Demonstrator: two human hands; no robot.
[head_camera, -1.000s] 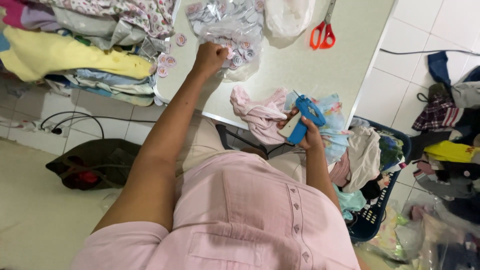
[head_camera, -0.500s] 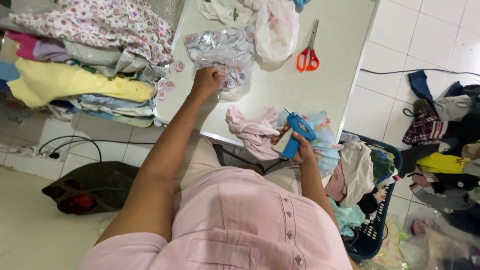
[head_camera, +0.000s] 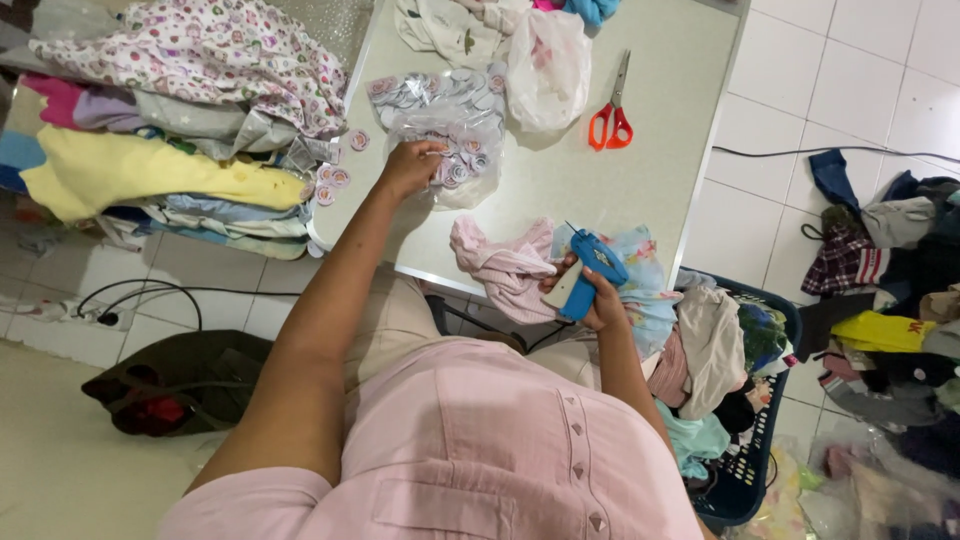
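My left hand (head_camera: 408, 166) reaches across the white table (head_camera: 560, 190) and pinches into a clear plastic bag of small round tags (head_camera: 450, 125). A few loose round tags (head_camera: 335, 178) lie beside the bag at the table's left edge. My right hand (head_camera: 592, 298) grips a blue tagging gun (head_camera: 592, 270) near the table's front edge, its needle pointing up and left. Under the gun lie a small pink garment (head_camera: 505, 275) and a light blue patterned cloth (head_camera: 640, 280).
Orange-handled scissors (head_camera: 612, 110) lie at the far right of the table, with a white plastic bag (head_camera: 548, 65) next to them. A stack of folded clothes (head_camera: 160, 130) stands to the left. A dark basket of clothes (head_camera: 745, 400) sits on the floor at right, a dark bag (head_camera: 170, 385) at left.
My left hand has stayed in the tag bag while its fingers close on the contents. The right hand keeps the tagging gun over the pink garment. The view has shifted slightly.
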